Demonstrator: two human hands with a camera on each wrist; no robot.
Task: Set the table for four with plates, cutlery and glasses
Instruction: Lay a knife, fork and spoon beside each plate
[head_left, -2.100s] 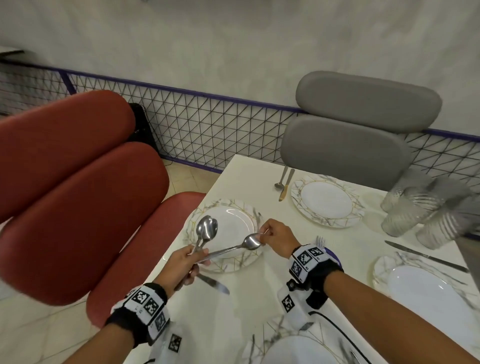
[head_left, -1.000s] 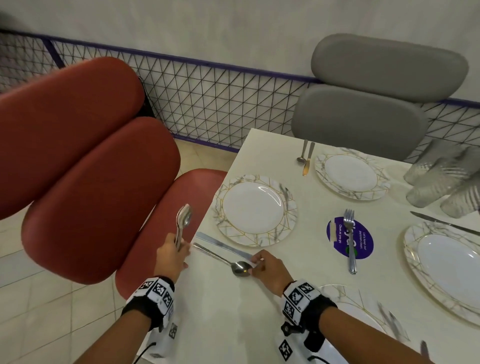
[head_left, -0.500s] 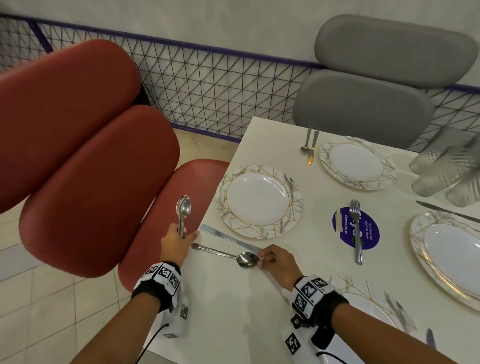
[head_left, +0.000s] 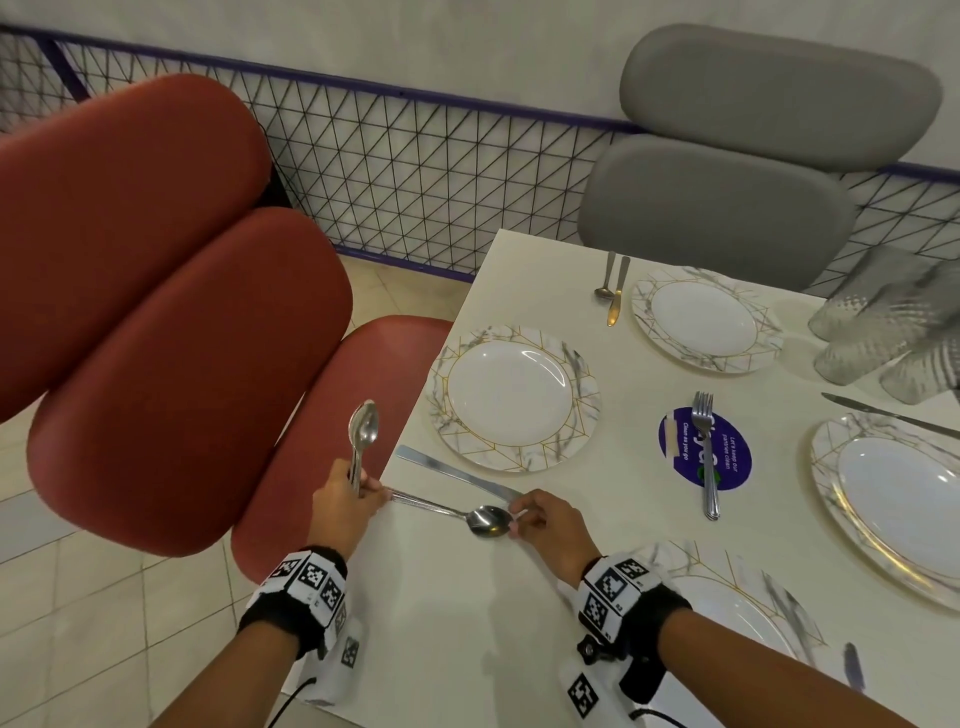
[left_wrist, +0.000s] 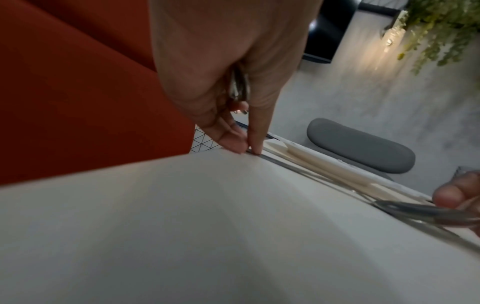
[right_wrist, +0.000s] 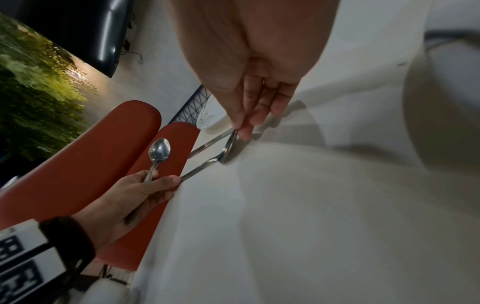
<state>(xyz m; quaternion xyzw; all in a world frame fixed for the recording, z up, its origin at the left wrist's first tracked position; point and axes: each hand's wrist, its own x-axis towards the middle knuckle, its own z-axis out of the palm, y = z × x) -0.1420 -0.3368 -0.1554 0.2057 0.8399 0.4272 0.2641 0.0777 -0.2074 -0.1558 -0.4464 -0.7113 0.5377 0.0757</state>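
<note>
There, a spoon (head_left: 485, 519) flat between pinching hands: left (head_left: 340, 506) clutching upright spoons (head_left: 362, 431), right (head_left: 550, 527) at bowl.

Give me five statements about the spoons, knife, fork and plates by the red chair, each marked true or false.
1. The left hand holds spoons upright off the table. True.
2. The right hand pinches the bowl of the spoon on the table. True.
3. The knife lies on the plate by the red chair. False: it lies on the table, between that plate and the spoon.
4. The fork lies across a round blue sticker. True.
5. A glass stands beside each plate. False: the glasses are grouped together at the table's far right.
</note>
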